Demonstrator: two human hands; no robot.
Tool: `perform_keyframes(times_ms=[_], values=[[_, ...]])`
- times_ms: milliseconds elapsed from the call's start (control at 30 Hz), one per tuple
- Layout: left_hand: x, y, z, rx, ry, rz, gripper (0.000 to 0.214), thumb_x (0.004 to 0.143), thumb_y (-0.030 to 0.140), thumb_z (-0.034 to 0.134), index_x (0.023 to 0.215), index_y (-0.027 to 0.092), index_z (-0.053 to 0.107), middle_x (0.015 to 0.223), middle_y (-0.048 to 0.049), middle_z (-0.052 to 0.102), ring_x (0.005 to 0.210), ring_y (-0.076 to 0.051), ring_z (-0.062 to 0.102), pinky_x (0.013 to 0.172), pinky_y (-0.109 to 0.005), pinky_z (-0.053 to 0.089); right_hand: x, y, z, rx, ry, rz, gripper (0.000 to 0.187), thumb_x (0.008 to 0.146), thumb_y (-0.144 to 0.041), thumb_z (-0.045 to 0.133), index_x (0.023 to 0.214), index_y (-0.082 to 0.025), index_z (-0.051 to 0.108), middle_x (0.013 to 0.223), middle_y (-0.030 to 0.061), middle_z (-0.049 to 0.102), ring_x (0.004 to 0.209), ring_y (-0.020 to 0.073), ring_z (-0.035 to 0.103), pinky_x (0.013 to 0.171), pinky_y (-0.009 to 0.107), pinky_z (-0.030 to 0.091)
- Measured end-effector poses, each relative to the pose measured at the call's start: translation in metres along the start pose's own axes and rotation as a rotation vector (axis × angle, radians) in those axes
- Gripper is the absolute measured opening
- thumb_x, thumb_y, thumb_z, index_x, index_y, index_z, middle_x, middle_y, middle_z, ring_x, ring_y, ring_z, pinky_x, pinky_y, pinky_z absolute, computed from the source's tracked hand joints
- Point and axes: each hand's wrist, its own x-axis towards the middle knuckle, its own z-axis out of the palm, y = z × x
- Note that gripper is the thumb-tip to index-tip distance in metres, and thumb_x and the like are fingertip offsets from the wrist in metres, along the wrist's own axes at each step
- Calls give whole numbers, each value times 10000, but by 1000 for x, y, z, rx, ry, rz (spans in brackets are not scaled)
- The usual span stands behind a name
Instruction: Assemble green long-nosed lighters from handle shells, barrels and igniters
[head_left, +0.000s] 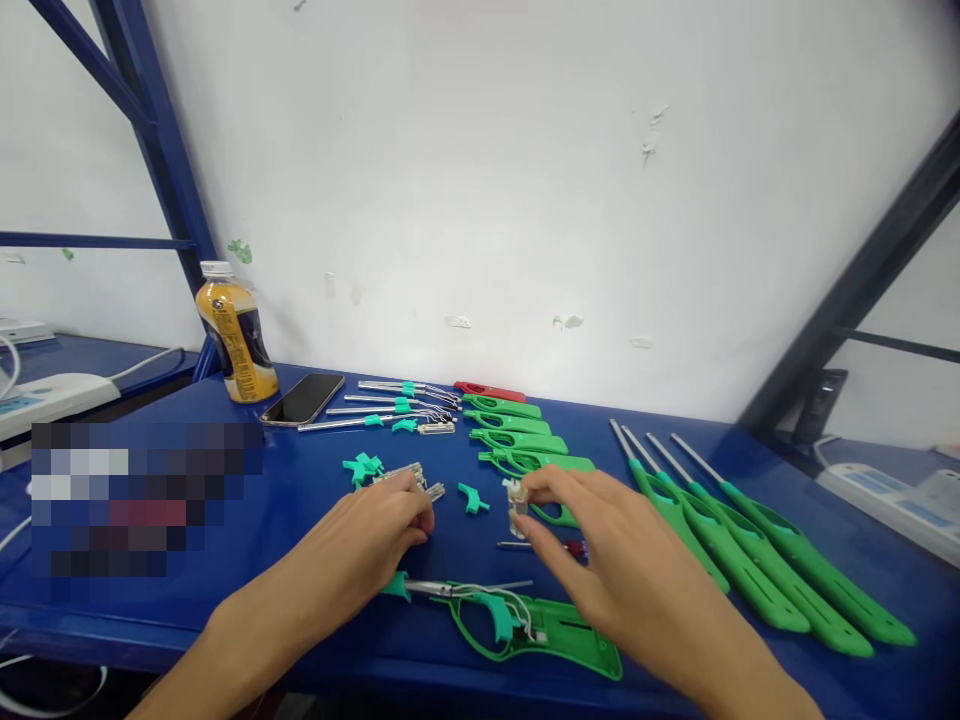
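My right hand (pixel 600 535) pinches a small clear lighter fuel tank (pixel 517 515) upright between thumb and fingertips, above the table. With fingers curled, my left hand (pixel 367 535) rests at several clear tanks (pixel 433 491); whatever its fingertips hold is hidden. A turquoise trigger (pixel 472 499) lies between the hands. Nearest me is an open green lighter shell (pixel 577 632) with a turquoise trigger (pixel 498 614) and white wires in it. A metal lighter tube (pixel 429 588) extends to its left. Partly behind my right hand lies a thin screwdriver (pixel 513 545).
Green shell halves (pixel 517 425) and a red one (pixel 491 391) line the back. Wired metal tubes (pixel 367 410) lie left of them. Several whole green lighters (pixel 780 570) lie right. A phone (pixel 306 398) and a yellow bottle (pixel 238 345) stand back left, near a blurred-out patch (pixel 142 500).
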Motion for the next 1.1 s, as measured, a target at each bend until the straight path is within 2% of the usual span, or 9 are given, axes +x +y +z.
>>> perform_keyframes(times_ms=[133,333,467,667,833,967,1033,1100], values=[[-2,6,7,-10,-1,38,228,1019,120,491,951,227,680,1058,-45,681,970,-229,680,826,-330,479,0,0,0,45,-64,75,23,1070,-323,574,1061,-312,591,1041,-50,783,927,241,760,742,408,542],[-4,9,1,18,27,17,278,1028,97,469,1160,210,685,1210,-87,673,1028,-251,711,851,-361,516,0,0,-3,75,-76,85,49,1041,-287,584,997,-305,570,965,-72,768,846,214,734,726,383,506],[-5,10,-4,44,12,1,229,1027,112,526,1106,218,714,1177,-77,693,1045,-270,717,867,-370,517,0,1,-5,78,-93,95,48,1046,-294,577,998,-302,581,975,-67,766,859,212,731,731,380,500],[-1,11,-1,69,2,-43,213,1008,87,528,941,214,685,1049,-59,709,928,-269,720,765,-356,463,0,0,-4,83,-98,102,44,1047,-299,574,1010,-300,598,980,-56,762,865,216,724,733,383,495],[-2,12,4,32,33,-28,166,1012,127,528,955,220,653,1050,-61,677,913,-261,686,752,-354,429,3,-2,-3,92,-140,130,58,1051,-291,576,1005,-298,611,999,-47,757,882,212,715,751,384,512],[-3,15,5,-50,70,-17,116,1001,180,554,964,225,655,1048,-60,679,920,-255,670,782,-355,428,2,0,-1,138,-143,158,57,1061,-329,618,1076,-328,673,1029,-42,760,916,209,715,740,357,528],[-3,18,3,-111,92,-16,95,994,222,582,942,230,661,1016,-50,694,936,-252,666,807,-352,430,1,2,0,127,-109,147,145,1055,-339,663,1195,-364,686,1043,-45,761,945,212,722,780,366,535],[-2,21,-2,-188,110,-39,108,980,284,613,905,234,672,916,-32,699,873,-238,659,764,-337,427,1,3,0,97,-100,133,245,1044,-350,700,1286,-381,680,1056,-39,755,975,221,724,807,375,537]])
